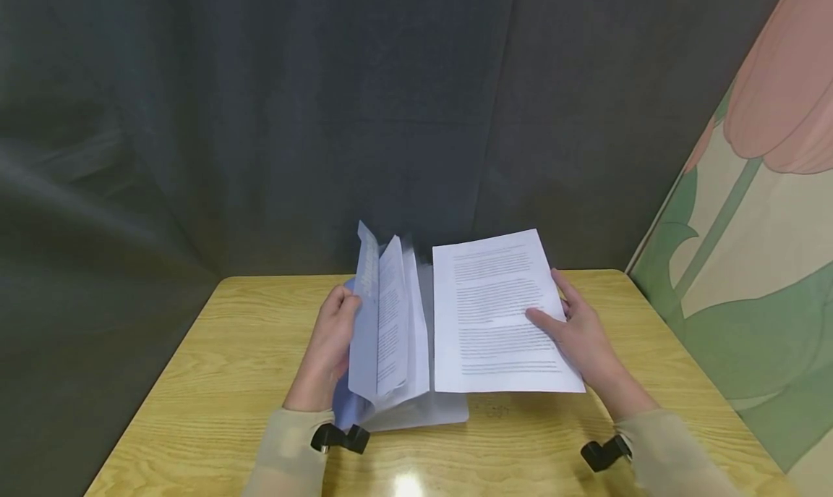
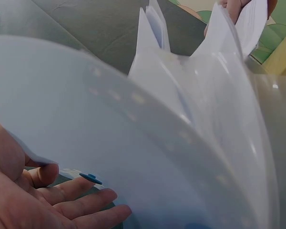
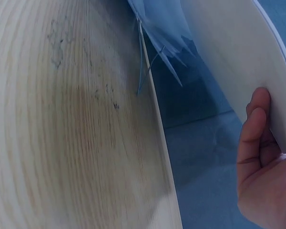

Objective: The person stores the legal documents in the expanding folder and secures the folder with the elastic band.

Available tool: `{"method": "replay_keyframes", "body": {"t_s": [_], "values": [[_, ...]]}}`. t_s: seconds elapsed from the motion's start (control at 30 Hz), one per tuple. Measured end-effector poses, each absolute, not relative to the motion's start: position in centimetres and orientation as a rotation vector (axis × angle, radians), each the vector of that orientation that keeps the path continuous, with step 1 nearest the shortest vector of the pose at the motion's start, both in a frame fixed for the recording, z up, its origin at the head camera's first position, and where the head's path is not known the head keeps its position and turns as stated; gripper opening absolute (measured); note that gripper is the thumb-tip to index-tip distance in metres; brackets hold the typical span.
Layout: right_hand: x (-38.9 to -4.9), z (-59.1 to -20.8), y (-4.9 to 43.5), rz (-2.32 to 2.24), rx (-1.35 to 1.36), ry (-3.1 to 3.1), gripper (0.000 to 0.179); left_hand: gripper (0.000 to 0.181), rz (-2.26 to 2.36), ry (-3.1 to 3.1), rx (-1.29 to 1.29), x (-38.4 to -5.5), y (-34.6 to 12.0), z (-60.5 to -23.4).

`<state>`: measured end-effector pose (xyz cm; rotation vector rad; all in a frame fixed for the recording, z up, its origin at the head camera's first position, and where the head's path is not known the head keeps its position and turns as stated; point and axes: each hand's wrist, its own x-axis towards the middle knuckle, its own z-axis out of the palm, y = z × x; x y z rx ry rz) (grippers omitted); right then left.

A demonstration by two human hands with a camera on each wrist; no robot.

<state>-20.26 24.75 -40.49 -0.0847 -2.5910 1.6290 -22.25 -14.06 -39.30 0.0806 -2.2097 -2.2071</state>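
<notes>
A blue translucent file folder (image 1: 390, 381) with clear sleeves stands open on the wooden table (image 1: 215, 381). My left hand (image 1: 332, 341) holds its raised leaves (image 1: 384, 316) upright from the left, thumb on the near edge. In the left wrist view the fingers (image 2: 81, 200) lie under a curved plastic sleeve (image 2: 148, 143). My right hand (image 1: 575, 323) grips a printed white sheet (image 1: 494, 312) by its right edge, thumb on top, lifted just right of the folder. From the right wrist the fingers (image 3: 255, 138) lie behind the sheet's underside (image 3: 229, 52).
A dark grey curtain (image 1: 325, 106) hangs behind the table. A panel painted with a pink tulip (image 1: 768, 193) stands at the right. Bare table surface lies left of the folder and along the front edge (image 1: 455, 468).
</notes>
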Motion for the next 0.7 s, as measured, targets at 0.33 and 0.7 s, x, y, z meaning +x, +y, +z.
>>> {"method": "replay_keyframes", "body": {"t_s": [0.33,0.7], "values": [[-20.5,-40.2,23.1,1.705,-0.075,-2.573,0.097,0.013,-2.207,-2.205,0.09,-22.2,-14.1,-39.2],[-21.3,-40.3,22.1,1.664,-0.03,-2.629,0.094,0.013,-2.211,-2.197,0.078,-22.4,-14.0,-39.3]]}}
